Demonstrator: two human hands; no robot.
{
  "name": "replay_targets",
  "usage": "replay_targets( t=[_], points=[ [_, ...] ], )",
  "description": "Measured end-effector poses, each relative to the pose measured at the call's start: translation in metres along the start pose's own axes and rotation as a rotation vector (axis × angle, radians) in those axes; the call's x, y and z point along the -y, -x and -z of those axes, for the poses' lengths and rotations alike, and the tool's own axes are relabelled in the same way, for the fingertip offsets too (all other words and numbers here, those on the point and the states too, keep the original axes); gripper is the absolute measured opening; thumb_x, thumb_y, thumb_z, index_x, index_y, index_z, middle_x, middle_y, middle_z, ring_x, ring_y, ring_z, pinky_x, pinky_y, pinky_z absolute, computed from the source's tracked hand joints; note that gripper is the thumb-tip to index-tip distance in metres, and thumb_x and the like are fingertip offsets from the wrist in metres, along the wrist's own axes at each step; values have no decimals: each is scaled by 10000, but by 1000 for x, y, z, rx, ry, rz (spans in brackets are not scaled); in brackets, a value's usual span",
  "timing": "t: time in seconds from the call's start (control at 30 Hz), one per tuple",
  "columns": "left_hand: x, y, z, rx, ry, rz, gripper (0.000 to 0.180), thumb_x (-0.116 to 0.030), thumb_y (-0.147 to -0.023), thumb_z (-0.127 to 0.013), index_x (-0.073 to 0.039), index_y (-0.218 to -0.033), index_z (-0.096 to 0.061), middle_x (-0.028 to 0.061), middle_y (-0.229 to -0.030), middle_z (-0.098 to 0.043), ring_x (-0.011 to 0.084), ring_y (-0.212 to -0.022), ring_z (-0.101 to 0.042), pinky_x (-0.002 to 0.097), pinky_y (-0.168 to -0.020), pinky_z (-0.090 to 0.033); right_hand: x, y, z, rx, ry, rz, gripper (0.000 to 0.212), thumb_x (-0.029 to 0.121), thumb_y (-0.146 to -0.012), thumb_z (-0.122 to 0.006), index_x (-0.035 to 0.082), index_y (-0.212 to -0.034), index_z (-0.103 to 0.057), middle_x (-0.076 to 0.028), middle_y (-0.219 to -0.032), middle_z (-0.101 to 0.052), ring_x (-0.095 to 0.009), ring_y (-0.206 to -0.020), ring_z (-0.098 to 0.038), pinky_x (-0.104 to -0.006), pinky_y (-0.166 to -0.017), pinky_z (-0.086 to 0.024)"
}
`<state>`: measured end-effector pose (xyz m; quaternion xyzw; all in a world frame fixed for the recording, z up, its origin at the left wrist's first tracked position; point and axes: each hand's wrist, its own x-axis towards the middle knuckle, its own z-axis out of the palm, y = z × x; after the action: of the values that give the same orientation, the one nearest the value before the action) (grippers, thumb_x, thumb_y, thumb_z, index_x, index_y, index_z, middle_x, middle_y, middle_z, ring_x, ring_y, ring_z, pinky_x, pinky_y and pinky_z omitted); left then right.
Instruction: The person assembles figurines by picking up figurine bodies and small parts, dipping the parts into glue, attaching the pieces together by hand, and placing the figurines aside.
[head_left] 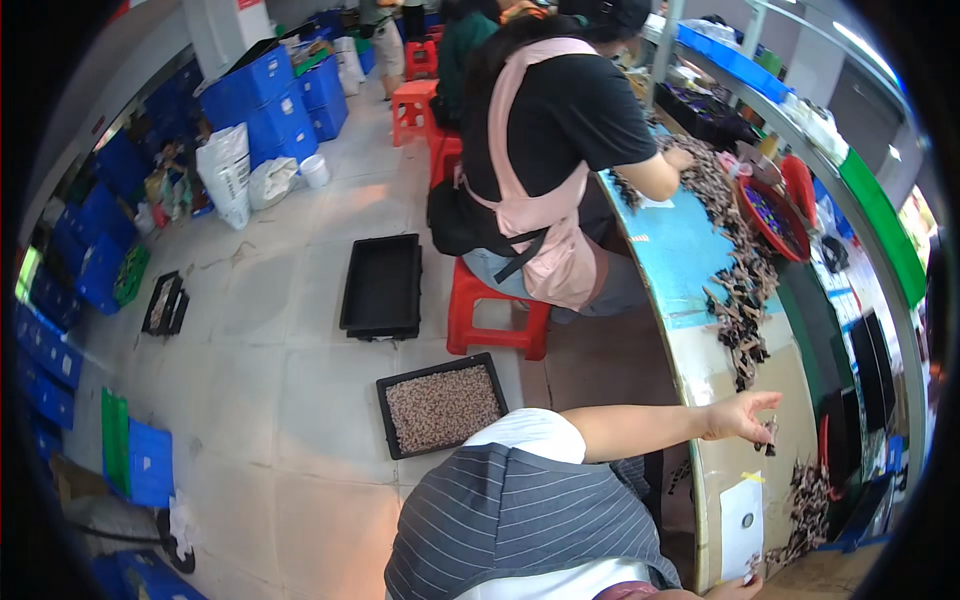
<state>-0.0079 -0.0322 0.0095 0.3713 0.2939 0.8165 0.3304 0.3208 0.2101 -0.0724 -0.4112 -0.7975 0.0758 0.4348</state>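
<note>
A small brown part (768, 442) is pinched between my left hand's (742, 418) fingertips, above the table (712, 462).
My right hand (736, 590) is at the lower corner of a white sheet (738, 550), mostly cut off by the picture's edge, so I can't tell whether its fingers grip anything. A small round piece (747, 520) lies on the sheet; a loose pile of brown parts (808, 505) lies just beside it.
</note>
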Motion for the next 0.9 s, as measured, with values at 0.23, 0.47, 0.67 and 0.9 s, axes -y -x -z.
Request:
replay_targets(
  t=[0.23,0.47,0.67,0.9],
  points=[
    [13,29,7,-79,437,175,436,-48,-913,-608,-67,-1319,-452,69,-1103,-624,171,-1062,-617,295,-876,-523,25,11,10,159,39,-67,305,61,-919,-500,-69,-1190,-551,-201,-1158,-610,-287,-1073,-591,-358,-939,-456],
    [37,11,-15,74,383,518,461,-108,-909,-627,-104,-1340,-465,40,-1210,-610,106,-951,-635,231,-732,-538,37,43,38,82,-276,-270,323,-5,-877,-467,-58,-1185,-551,-149,-1159,-608,-244,-1090,-567,-342,-974,-420],
    [21,12,-15,122,88,583,341,-66,-890,-618,-38,-1222,-542,123,-1135,-634,186,-1023,-615,317,-855,-510,141,3,33,319,-477,-149,283,-58,-745,-500,-31,-993,-633,-120,-944,-624,-203,-896,-612,-285,-813,-480],
    [43,0,-36,143,-31,715,275,-42,-935,-588,10,-1200,-535,36,-1018,-619,86,-904,-579,226,-760,-466,145,-12,12,438,-276,-165,230,-116,-702,-531,-28,-894,-623,-137,-846,-621,-292,-783,-618,-336,-701,-489]
  ],
)
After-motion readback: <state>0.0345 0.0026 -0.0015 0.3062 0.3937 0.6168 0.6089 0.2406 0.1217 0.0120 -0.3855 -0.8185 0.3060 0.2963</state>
